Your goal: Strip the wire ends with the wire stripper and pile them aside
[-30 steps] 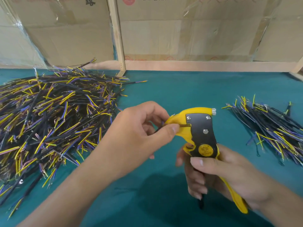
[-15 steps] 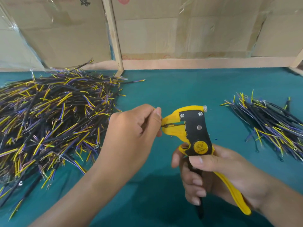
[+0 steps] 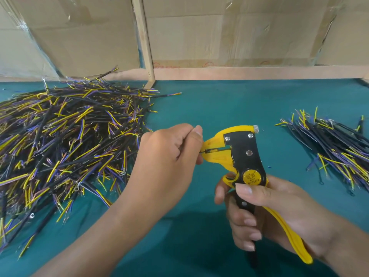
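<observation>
My right hand (image 3: 265, 214) grips the handles of a yellow and black wire stripper (image 3: 243, 154), held upright over the green table with its jaws pointing left. My left hand (image 3: 169, 156) pinches a thin wire (image 3: 207, 151) whose end lies between the stripper's jaws; most of the wire is hidden inside my fingers. A large heap of black cables with yellow and purple cores (image 3: 60, 140) lies to the left. A smaller pile of the same cables (image 3: 335, 148) lies at the right.
The table is covered in teal cloth (image 3: 219, 104). Cardboard panels wrapped in plastic (image 3: 229, 37) and a wooden frame (image 3: 143, 43) stand along the far edge. A few tiny insulation scraps lie near the right pile.
My left hand has drawn slightly left, away from the stripper's jaws, with the wire still in them. The stripper handles look squeezed closer together. The view has tilted down a little.
</observation>
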`<state>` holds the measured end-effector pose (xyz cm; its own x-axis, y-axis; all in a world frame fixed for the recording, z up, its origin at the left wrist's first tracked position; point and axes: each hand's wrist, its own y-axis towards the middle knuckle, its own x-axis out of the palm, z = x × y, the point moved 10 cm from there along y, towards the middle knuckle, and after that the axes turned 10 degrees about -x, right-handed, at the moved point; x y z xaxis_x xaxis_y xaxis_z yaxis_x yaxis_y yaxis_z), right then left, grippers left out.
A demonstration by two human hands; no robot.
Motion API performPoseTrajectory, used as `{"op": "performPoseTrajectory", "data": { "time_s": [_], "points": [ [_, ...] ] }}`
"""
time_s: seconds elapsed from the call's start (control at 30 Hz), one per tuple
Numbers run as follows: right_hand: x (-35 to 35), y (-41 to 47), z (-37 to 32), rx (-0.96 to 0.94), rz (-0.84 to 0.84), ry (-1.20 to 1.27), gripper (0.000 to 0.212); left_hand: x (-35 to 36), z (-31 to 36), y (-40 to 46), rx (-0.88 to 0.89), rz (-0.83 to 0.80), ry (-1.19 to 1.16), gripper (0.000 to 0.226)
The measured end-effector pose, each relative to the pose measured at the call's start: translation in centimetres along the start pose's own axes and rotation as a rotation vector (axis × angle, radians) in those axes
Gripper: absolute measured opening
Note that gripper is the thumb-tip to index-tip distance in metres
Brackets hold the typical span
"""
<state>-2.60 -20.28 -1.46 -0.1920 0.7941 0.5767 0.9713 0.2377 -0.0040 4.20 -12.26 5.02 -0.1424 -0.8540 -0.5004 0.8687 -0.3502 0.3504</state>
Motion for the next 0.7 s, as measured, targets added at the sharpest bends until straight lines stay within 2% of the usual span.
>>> {"op": "performPoseTrajectory", "data": {
  "time_s": [0.03,0.07,0.13,0.2,0.37,0.7],
  "points": [
    [0.8,-0.4,3.1,0.046,-0.008,-0.060,0.043,0.0,0.0,0.0,-0.002,-0.003,-0.004,0.046],
    [-2.1,-1.5,1.6,0.090,0.001,-0.035,0.043,0.1,-0.1,0.0,-0.005,-0.006,-0.009,0.046],
    [-2.3,-2.7,2.6,0.053,-0.032,-0.151,0.042,0.1,-0.2,0.0,-0.011,-0.007,-0.015,0.046],
    [-2.6,-2.9,2.4,0.073,0.014,-0.093,0.044,0.3,-0.4,0.0,-0.020,-0.008,-0.025,0.046],
    [-3.5,-2.7,2.4,0.040,0.119,-0.183,0.054,0.8,-1.0,0.0,-0.041,-0.033,-0.026,0.047],
    [-3.2,-2.4,2.1,0.064,0.052,-0.158,0.050,0.2,-0.1,0.4,0.065,0.022,0.094,0.047]
  ]
}}
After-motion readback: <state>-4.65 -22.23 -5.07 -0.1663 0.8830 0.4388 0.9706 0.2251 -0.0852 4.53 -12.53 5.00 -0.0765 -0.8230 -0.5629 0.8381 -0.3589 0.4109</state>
